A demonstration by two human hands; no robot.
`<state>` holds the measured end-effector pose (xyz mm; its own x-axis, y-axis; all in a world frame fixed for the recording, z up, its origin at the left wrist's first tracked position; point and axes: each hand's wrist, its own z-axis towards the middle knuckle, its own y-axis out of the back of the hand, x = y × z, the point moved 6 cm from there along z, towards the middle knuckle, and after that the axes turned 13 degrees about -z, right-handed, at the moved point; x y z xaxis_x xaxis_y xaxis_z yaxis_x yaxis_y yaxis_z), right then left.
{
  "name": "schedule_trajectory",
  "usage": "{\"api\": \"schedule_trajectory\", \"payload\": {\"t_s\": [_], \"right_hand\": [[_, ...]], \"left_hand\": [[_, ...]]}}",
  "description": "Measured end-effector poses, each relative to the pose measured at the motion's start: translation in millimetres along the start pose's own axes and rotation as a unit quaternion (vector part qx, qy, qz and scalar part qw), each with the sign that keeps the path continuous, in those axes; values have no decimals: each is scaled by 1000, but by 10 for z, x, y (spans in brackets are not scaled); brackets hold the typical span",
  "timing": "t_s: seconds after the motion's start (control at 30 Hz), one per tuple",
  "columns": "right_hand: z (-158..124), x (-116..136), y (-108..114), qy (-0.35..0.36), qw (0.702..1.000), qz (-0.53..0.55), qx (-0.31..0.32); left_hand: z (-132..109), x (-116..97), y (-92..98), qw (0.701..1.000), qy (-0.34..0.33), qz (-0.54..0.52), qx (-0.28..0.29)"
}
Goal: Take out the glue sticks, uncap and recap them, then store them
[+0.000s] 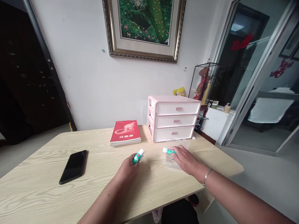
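My left hand (129, 165) is closed around a green and white glue stick (137, 157), its white cap tilted up to the right. A second white end seems to lie close behind it, but I cannot tell. My right hand (185, 158) grips another glue stick (169, 151), which lies nearly level with its white end to the left. Beneath that hand is a clear plastic container (171, 163), partly covered by the fingers and hard to make out. Both hands are over the front part of the wooden table (98, 199).
A pink and white three-drawer cabinet (174, 121) stands at the back behind my right hand. A thick red book (125, 133) lies to its left. The black phone (73, 167) rests on the left. A glass door (254, 77) is at the right.
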<state>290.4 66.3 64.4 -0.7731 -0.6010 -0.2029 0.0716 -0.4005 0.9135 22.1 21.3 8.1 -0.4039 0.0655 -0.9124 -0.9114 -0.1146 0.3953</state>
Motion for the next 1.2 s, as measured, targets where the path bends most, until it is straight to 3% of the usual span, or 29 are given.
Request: {"api": "schedule_trajectory", "payload": {"t_s": [0.13,0.23,0.37,0.53,0.67,0.8,0.9,1.07,1.2], "right_hand": [[70,679,15,92,993,45,-67],[177,1134,-159,131,988,64,-56],[382,1387,-443,121,987,107,-8],[549,1398,-477,89,971,222,-25],[748,1227,-457,-71,948,301,-71],[1032,1211,-662,-179,921,346,-29],[1206,1285,-790,-191,934,302,-12],[1396,1345,-811,-158,969,183,-52],[1509,1213,-891,-199,967,158,-23]], "left_hand": [[57,20,225,981,-76,179,3],[108,109,311,964,-98,247,7],[148,206,350,950,-106,294,12],[110,230,328,945,-145,288,50],[101,261,364,952,-147,263,59],[152,272,480,967,-111,227,30],[188,265,513,965,-86,246,18],[252,258,464,958,-74,276,9],[73,11,437,947,-124,280,-95]]}}
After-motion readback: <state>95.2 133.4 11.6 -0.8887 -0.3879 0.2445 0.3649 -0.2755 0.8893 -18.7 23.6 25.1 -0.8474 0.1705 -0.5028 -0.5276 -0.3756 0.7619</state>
